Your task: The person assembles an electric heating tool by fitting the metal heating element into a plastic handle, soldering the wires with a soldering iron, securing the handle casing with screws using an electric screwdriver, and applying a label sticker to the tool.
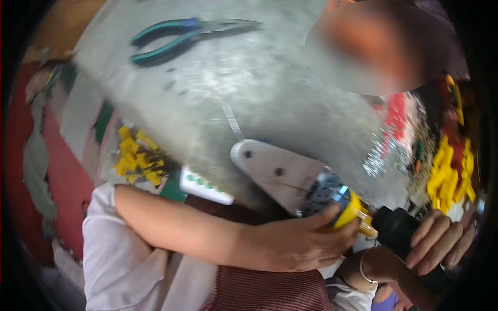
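My left hand point(311, 241) is closed around a yellow piece point(353, 210), with its thumb at a blue and dark mechanism. This mechanism point(321, 193) sits at the wide end of a tapered pale metal plate point(280, 171) with holes in it. A thin metal strip point(232, 120) shows beyond the plate's narrow tip. My right hand point(441, 241) grips a thick black cylindrical tool point(397, 228), perhaps a power screwdriver. The tool's nose points at the yellow piece, though I cannot tell whether they touch.
Needle-nose pliers point(198, 27) with teal and blue handles lie on the grey table point(207, 78). Small shiny metal parts point(381, 155) are heaped on the right, near yellow pieces point(446, 179). More yellow bits point(137, 158) lie left, beside a white strip with green dots point(205, 186).
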Motion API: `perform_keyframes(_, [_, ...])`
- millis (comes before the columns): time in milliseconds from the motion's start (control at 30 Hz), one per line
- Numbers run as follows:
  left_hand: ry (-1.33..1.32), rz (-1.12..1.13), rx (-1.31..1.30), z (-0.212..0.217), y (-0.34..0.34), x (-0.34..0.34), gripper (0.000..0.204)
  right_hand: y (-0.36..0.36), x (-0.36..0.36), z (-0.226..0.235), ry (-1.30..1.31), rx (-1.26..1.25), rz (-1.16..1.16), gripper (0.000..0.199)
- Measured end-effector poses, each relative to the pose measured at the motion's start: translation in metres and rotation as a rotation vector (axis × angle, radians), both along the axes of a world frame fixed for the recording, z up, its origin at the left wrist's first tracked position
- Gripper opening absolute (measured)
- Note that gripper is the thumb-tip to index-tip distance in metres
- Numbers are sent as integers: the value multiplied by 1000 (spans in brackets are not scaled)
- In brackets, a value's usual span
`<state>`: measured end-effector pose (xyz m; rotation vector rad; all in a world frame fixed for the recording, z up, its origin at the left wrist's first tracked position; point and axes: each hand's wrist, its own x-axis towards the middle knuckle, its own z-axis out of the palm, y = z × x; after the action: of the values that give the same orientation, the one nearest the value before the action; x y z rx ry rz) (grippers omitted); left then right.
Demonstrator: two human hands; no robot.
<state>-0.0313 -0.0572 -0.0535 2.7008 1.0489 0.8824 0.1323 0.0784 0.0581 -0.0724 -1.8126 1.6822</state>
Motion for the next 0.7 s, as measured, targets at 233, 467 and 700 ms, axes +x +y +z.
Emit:
perform_keyframes(233, [-35, -102, -36, 4, 2, 2, 33, -34, -14, -18, 189, 115, -1489, 57])
perform_keyframes(467, [15, -11, -1, 9, 25, -8, 45, -91, 14, 23, 116, 141, -619, 63])
perform_keyframes(700, [-28, -174, -90, 10, 37, -26, 62, -110, -15, 16, 194, 78, -439, 39])
